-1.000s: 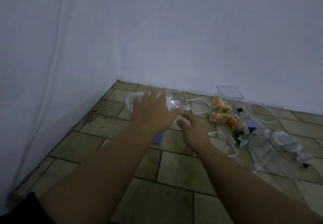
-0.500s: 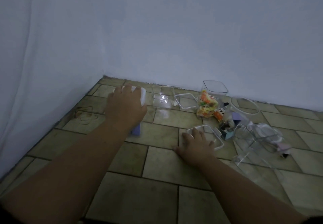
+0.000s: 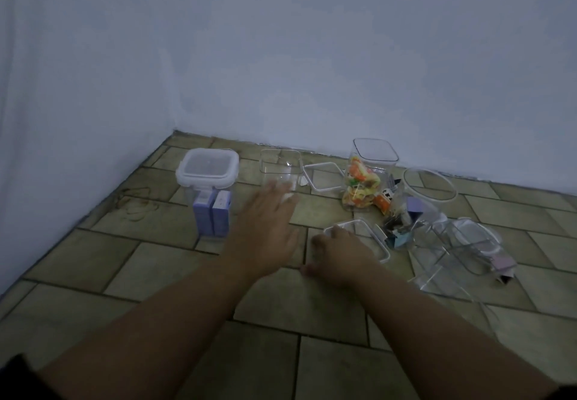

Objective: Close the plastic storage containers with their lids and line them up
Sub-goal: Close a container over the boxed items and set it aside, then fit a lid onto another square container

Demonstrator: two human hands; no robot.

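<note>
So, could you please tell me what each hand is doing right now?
Left hand: open, fingers spread, holding nothing.
Right hand: fingers curled on the square lid lying on the floor.

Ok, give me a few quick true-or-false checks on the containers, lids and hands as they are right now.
1. The container with the purple boxes has its lid on. True.
2. The tall container with the colourful items is closed. False: its top is open and has no lid on it.
3. The left hand holds a lid. False: its fingers are spread, and it hovers above the floor holding nothing.
4. The right hand grips a square lid lying on the floor. True.
5. The small clear container next to the closed one is full. False: it looks empty and has no lid.
</note>
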